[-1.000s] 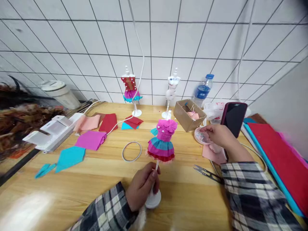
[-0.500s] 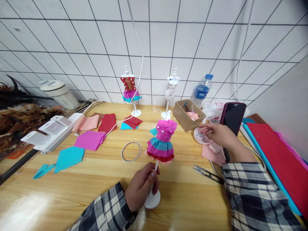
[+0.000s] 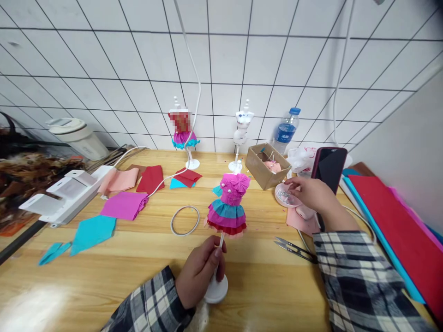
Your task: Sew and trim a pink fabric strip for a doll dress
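Note:
My left hand point(image 3: 200, 272) is wrapped round the thin white pole of a small mannequin stand point(image 3: 216, 291) near the table's front edge. The mannequin wears a layered paper dress point(image 3: 228, 205) in magenta, blue and red with pearl beads. My right hand point(image 3: 309, 193) reaches over a small round dish of beads point(image 3: 284, 197), fingertips pinched together at its rim; what they hold, if anything, is too small to see. A pink paper piece point(image 3: 300, 222) lies under that wrist.
Thread snips point(image 3: 293, 247) lie right of the dress. A tape ring point(image 3: 185, 220), folded coloured papers point(image 3: 124, 204), a white device point(image 3: 65, 193), two more mannequins point(image 3: 183, 133) point(image 3: 240, 133), a cardboard box point(image 3: 267, 165), a water bottle point(image 3: 285, 130), a phone point(image 3: 328, 168) and red sheets point(image 3: 398, 221) surround them.
The view has shifted slightly left and down. My right hand has stayed over the bead dish with small finger movement; my left hand keeps its hold on the stand.

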Tool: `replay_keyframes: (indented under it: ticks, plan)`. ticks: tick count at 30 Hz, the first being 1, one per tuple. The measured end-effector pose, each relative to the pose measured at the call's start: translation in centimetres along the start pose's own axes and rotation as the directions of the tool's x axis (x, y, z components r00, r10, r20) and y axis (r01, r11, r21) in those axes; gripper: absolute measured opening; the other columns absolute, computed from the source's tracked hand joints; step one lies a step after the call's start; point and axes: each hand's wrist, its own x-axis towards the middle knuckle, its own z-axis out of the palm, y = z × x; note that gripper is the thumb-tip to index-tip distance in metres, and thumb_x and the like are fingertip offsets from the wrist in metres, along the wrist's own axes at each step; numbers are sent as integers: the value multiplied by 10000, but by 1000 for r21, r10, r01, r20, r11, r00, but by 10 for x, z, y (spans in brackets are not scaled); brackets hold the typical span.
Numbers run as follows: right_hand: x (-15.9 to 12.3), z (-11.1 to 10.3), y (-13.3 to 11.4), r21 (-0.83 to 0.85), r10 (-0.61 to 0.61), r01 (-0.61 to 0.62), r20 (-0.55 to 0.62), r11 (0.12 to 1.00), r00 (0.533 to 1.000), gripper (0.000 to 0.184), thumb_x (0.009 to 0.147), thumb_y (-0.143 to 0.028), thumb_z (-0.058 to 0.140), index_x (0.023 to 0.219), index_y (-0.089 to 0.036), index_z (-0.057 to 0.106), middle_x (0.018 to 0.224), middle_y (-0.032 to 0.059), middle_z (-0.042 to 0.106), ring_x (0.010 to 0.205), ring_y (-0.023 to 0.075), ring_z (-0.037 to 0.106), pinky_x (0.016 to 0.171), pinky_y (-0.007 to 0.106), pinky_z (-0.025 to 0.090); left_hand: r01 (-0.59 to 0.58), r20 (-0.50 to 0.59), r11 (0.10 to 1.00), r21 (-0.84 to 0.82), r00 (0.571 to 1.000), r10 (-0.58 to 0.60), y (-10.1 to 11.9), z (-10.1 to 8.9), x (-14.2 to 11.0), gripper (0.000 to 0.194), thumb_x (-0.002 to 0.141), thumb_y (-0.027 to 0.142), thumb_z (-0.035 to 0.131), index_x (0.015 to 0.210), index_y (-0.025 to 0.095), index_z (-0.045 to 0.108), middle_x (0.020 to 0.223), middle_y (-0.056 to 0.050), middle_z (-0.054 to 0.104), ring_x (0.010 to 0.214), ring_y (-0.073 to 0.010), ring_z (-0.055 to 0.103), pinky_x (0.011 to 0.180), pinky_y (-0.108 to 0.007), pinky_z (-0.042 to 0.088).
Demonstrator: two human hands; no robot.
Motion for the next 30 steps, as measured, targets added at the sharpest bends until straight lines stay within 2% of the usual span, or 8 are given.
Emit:
replay_keyframes:
  ticks: [2, 5, 10, 16, 21, 24, 27, 30]
  plan:
    - [0, -1, -3, -155, -16, 13, -18, 988, 1000, 311, 832, -245, 581, 1112, -254, 714, 1048, 64, 731, 882, 231, 673, 654, 296, 423, -2, -4, 1000, 12, 1000, 2, -1, 0, 0, 297, 1004, 443, 337, 937, 188, 473, 542, 37, 594, 479, -95, 455, 533, -217, 353]
    - [1, 0, -5, -208, -27, 26, -3, 978, 1000, 276, 831, -266, 588, 1067, -263, 731, 1138, 69, 699, 939, 234, 657, 652, 286, 401, 1, -1, 1000, 10, 1000, -1, -1, -1, 0, 304, 1002, 453, 337, 939, 189, 474, 545, 35, 596, 485, -96, 465, 538, -219, 358]
    - [5, 12, -9, -222, -33, 54, 96, 974, 995, 189, 794, -250, 601, 873, -297, 767, 909, 28, 743, 770, 193, 661, 585, 269, 360, 9, 4, 1000, 15, 1000, -9, 0, -1, 1, 312, 999, 467, 337, 944, 189, 470, 543, 35, 594, 481, -98, 455, 523, -217, 349]
    - [3, 16, -15, -201, -81, 109, 141, 974, 987, 176, 795, -265, 603, 841, -274, 772, 908, 53, 748, 788, 185, 660, 616, 256, 376, 25, 3, 1000, 4, 1000, -25, 1, -1, 1, 315, 994, 474, 347, 943, 190, 471, 545, 34, 593, 487, -103, 457, 532, -220, 356]
    - [2, 18, -17, -201, -59, 84, 130, 976, 990, 191, 785, -257, 592, 828, -239, 778, 823, 86, 743, 716, 197, 653, 583, 265, 366, 20, 7, 1000, 9, 1000, -20, 0, -1, 0, 315, 998, 470, 343, 946, 187, 471, 551, 32, 595, 487, -100, 458, 526, -220, 350]
    - [4, 17, -14, -165, -59, 78, 115, 983, 992, 165, 769, -250, 609, 800, -239, 771, 821, 66, 742, 706, 187, 646, 568, 260, 357, 22, 4, 1000, 8, 1000, -22, 1, -1, 0, 315, 996, 474, 346, 950, 188, 471, 548, 32, 596, 487, -101, 453, 524, -218, 346]
    - [3, 6, -10, -108, -74, 84, 92, 991, 993, 150, 780, -255, 613, 820, -261, 757, 837, 16, 744, 711, 166, 641, 572, 249, 376, 23, -1, 1000, 4, 1000, -23, 2, -1, 0, 320, 992, 480, 351, 944, 188, 472, 543, 32, 593, 481, -99, 445, 522, -218, 341]
    - [-7, -15, -14, 86, -115, 116, -16, 990, 993, 143, 790, -280, 620, 837, -252, 752, 845, 3, 742, 716, 156, 637, 604, 241, 425, 20, 2, 1000, -2, 1000, -20, 3, 0, 0, 321, 993, 480, 348, 939, 188, 471, 544, 36, 590, 474, -95, 438, 520, -216, 339]
